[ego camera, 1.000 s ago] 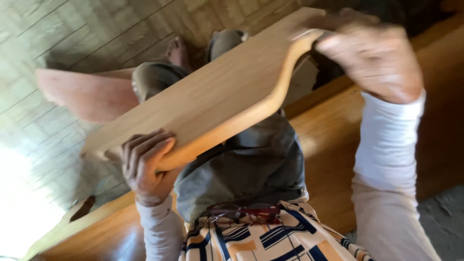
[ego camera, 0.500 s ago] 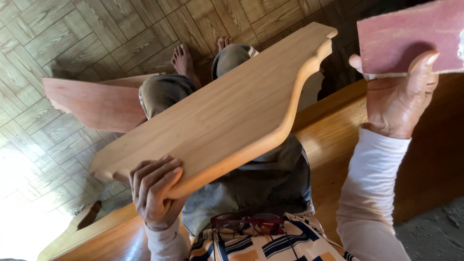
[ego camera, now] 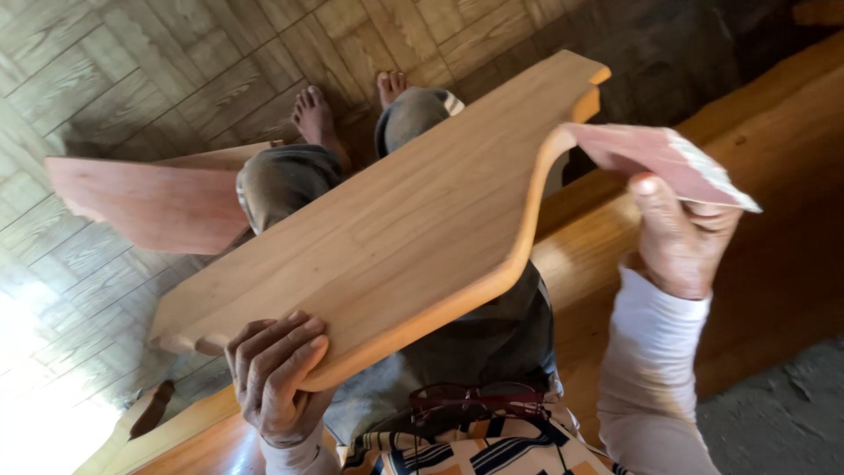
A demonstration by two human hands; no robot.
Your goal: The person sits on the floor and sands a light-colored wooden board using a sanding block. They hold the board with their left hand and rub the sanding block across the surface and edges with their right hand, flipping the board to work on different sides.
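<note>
Nearest us, our left hand (ego camera: 274, 374) is clamped on the near end of the shaped wooden board (ego camera: 387, 237), whose long axis runs up and away to the right over our lap. Our right hand (ego camera: 681, 237) pinches a reddish sandpaper sheet (ego camera: 655, 158) touching the board's curved edge near its far end. Beyond lies another reddish board (ego camera: 149, 202) on the parquet floor (ego camera: 132, 62).

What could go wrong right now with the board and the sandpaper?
The left hand alone grips the near end of the long shaped board, which juts out over the knees; it may tip or slip towards the bare feet. The right hand holds the reddish sandpaper sheet loosely by one edge, so it may fold on the curved edge.
</note>
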